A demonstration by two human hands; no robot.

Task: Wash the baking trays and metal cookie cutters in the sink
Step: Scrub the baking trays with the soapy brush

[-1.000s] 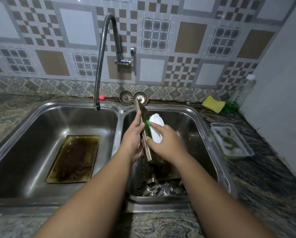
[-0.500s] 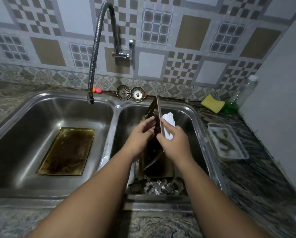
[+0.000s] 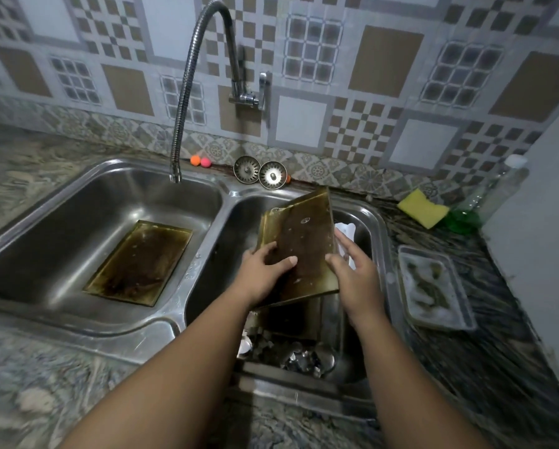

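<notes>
Brushed stainless steel throughout the sink (image 3: 206,189), satin, with bright glare along the rim. Dull brown-stained metal on the raised baking tray (image 3: 300,247), rough with baked-on residue, faintly wet-glossy. Looks much the same on the second tray (image 3: 138,264) in the left basin. Bright, reflective metal among the cookie cutters (image 3: 300,358). Ribbed chrome on the tap hose (image 3: 187,76). Polished veined stone for the counter (image 3: 44,400). At its far right corner, porous matt foam in the yellow sponge (image 3: 422,209) and clear plastic in the bottle (image 3: 498,192). Along its right edge, cloudy translucent plastic in the shallow tub (image 3: 433,286).
</notes>
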